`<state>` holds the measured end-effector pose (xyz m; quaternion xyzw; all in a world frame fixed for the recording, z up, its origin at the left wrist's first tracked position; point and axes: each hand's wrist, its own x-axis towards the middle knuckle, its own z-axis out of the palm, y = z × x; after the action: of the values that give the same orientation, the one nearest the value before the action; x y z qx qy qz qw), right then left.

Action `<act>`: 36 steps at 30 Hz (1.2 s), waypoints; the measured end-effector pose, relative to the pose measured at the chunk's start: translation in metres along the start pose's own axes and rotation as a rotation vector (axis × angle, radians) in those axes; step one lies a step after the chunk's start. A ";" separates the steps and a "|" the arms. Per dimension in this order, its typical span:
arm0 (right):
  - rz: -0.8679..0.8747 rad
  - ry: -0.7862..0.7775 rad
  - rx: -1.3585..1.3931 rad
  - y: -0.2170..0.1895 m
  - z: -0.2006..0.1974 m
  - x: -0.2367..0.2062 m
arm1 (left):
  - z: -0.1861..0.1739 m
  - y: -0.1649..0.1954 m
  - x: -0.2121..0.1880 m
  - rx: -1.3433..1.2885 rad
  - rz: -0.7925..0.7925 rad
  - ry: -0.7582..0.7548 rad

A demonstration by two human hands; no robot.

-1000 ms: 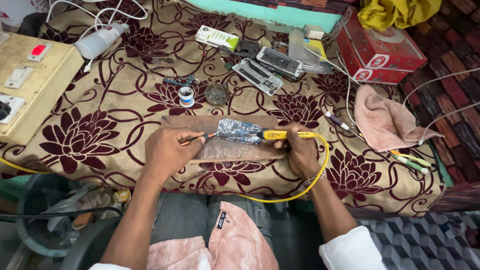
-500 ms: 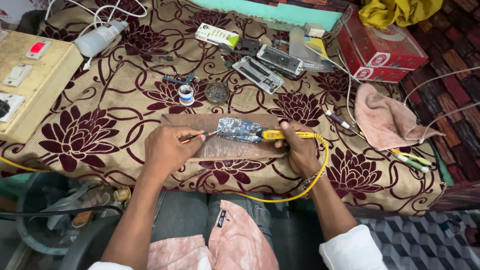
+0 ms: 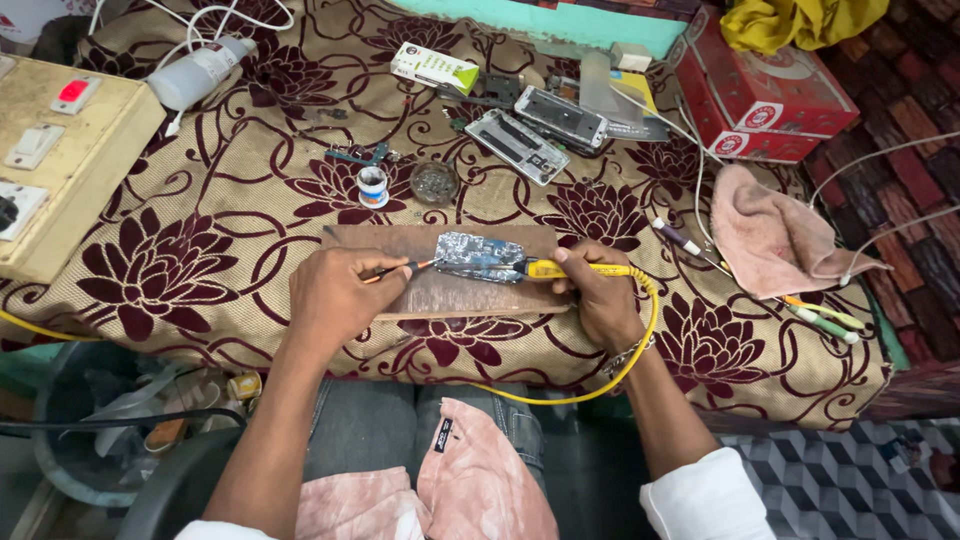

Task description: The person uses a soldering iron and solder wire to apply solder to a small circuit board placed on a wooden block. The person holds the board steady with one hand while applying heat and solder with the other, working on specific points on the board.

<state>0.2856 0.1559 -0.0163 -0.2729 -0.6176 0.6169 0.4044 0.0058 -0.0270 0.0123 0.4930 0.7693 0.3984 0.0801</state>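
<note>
1. My left hand [image 3: 335,297] was closed around a thin tweezer-like tool [image 3: 395,268], whose tip pointed right toward the edge of a circuit board [image 3: 480,256].
2. My right hand [image 3: 603,296] was clenched on a yellow-handled soldering iron [image 3: 560,268], its tip touching the board's right end.
3. The board lay between both grips on a wooden block [image 3: 440,292], which sat on the floral cloth surface [image 3: 200,230].
4. A yellow cord [image 3: 560,388] looped from the iron down under my right wrist.
5. Just beyond the left grip sat a small round tin [image 3: 372,186] and a dark round dish [image 3: 435,183].
6. Further past the right grip lay opened phones [image 3: 540,128], with a pink rag [image 3: 775,240] off to the right.
</note>
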 end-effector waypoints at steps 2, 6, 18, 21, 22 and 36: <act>-0.001 -0.005 0.029 0.000 0.000 0.001 | 0.000 0.000 0.000 0.008 -0.012 -0.008; 0.024 0.015 0.015 -0.001 0.000 0.001 | 0.000 0.000 0.000 0.014 0.005 0.000; -0.013 -0.007 0.052 0.004 -0.002 0.002 | 0.000 0.002 0.000 0.015 -0.010 -0.001; 0.015 -0.003 0.002 0.003 -0.004 0.000 | -0.001 0.003 0.000 0.009 -0.027 -0.011; 0.009 -0.006 0.012 0.003 -0.004 0.000 | -0.001 0.003 0.000 0.009 -0.028 -0.013; -0.001 -0.014 0.041 -0.003 0.001 0.000 | -0.001 0.002 0.000 0.003 -0.016 -0.005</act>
<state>0.2852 0.1547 -0.0133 -0.2600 -0.6078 0.6312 0.4057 0.0068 -0.0276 0.0145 0.4881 0.7735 0.3954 0.0844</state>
